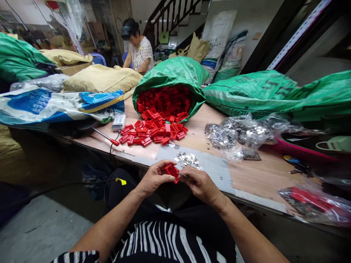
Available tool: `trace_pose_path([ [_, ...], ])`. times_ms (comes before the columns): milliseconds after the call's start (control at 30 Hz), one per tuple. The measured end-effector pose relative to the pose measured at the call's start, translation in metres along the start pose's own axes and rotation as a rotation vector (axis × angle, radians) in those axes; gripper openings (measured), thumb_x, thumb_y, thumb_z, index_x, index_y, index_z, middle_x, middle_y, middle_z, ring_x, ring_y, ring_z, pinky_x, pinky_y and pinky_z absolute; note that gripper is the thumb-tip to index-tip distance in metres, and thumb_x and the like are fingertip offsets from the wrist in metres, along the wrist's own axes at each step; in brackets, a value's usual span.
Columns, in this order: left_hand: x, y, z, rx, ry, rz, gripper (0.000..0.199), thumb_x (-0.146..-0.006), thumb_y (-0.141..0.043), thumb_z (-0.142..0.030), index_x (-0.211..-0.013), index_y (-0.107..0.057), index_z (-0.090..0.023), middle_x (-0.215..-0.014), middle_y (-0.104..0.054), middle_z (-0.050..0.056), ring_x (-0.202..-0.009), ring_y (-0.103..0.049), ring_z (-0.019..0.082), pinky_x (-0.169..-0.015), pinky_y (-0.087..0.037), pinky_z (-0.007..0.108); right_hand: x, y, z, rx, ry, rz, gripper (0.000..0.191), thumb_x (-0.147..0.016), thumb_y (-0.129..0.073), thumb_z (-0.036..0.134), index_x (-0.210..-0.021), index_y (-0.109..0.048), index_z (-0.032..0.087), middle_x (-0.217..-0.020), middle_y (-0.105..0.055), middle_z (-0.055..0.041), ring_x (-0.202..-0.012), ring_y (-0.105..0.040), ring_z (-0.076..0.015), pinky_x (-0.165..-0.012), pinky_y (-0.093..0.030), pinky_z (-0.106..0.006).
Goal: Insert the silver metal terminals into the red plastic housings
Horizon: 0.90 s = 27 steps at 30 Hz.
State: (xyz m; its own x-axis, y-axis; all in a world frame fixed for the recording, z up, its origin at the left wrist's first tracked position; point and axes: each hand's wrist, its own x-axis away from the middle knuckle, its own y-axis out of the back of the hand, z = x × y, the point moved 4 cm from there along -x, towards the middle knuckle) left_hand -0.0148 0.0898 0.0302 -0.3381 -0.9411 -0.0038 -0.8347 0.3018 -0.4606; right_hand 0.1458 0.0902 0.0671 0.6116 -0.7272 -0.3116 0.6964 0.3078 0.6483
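Between thumb and fingers, my left hand (154, 179) holds a small red plastic housing (172, 171) just over the table's front edge. My right hand (201, 183) is closed on a thin dark metal tool (182, 175), perhaps tweezers, whose tip meets the open side of the housing. Right behind both hands, small shiny metal pieces (188, 159) lie scattered on a grey sheet (216, 170). Farther back, a heap of loose red plastic housings (153, 129) spills from a green woven sack (175, 71) lying on its side.
A red-handled metal rod (106, 137) projects over the left table edge. Clear bags of metal parts (241, 131) sit right, near a pink-rimmed container (304, 148). Another green sack (257, 91) lies behind them. A person (141, 51) sits across the table. A cable (68, 184) hangs at left.
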Motion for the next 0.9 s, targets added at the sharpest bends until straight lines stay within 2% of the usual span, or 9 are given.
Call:
trace_pose_path([
  [200,0.0,0.001,0.001,0.008,-0.002,0.009,0.045,-0.064,-0.079,-0.012,-0.106,-0.065,-0.018,-0.094,-0.073,0.005,-0.085,-0.067,0.017,-0.08,-0.053,0.028,0.002,-0.002,-0.004,-0.001,0.031,-0.026,0.014,-0.094,-0.048,0.027,-0.093,-0.062,0.024,-0.084,-0.065,-0.0049,-0.078,-0.06,-0.0172,-0.072,-0.048,-0.029],
  [333,0.0,0.001,0.001,-0.007,0.005,0.011,0.044,-0.065,-0.078,-0.012,-0.106,-0.066,-0.019,-0.094,-0.073,0.004,-0.085,-0.066,0.016,-0.08,-0.052,0.027,0.003,-0.003,-0.004,0.012,0.055,0.006,0.016,-0.095,-0.046,0.025,-0.098,-0.061,0.024,-0.088,-0.065,-0.0051,-0.083,-0.061,-0.0173,-0.076,-0.049,-0.03],
  [467,0.0,0.0,0.0,-0.016,0.016,0.02,0.045,-0.064,-0.079,-0.012,-0.106,-0.066,-0.019,-0.093,-0.073,0.003,-0.083,-0.066,0.015,-0.079,-0.052,0.026,0.002,-0.002,-0.004,0.035,0.034,0.055,0.02,-0.096,-0.043,0.027,-0.096,-0.062,0.024,-0.088,-0.065,-0.0054,-0.083,-0.06,-0.0178,-0.076,-0.048,-0.031],
  [633,-0.001,0.0,0.001,-0.03,0.021,0.014,0.046,-0.062,-0.08,-0.014,-0.106,-0.066,-0.018,-0.093,-0.072,0.004,-0.083,-0.066,0.016,-0.079,-0.051,0.027,0.0,-0.002,-0.003,0.013,0.013,0.04,0.018,-0.095,-0.045,0.027,-0.092,-0.062,0.023,-0.084,-0.064,-0.0048,-0.079,-0.059,-0.0169,-0.073,-0.047,-0.029],
  [900,0.001,-0.001,0.002,-0.05,-0.015,0.002,0.044,-0.065,-0.079,-0.014,-0.106,-0.066,-0.02,-0.09,-0.072,0.001,-0.081,-0.065,0.013,-0.078,-0.051,0.024,-0.001,-0.003,-0.011,-0.109,-0.19,0.023,0.008,-0.09,-0.054,0.027,-0.087,-0.058,0.021,-0.079,-0.062,-0.0011,-0.071,-0.055,-0.0145,-0.066,-0.043,-0.025],
])
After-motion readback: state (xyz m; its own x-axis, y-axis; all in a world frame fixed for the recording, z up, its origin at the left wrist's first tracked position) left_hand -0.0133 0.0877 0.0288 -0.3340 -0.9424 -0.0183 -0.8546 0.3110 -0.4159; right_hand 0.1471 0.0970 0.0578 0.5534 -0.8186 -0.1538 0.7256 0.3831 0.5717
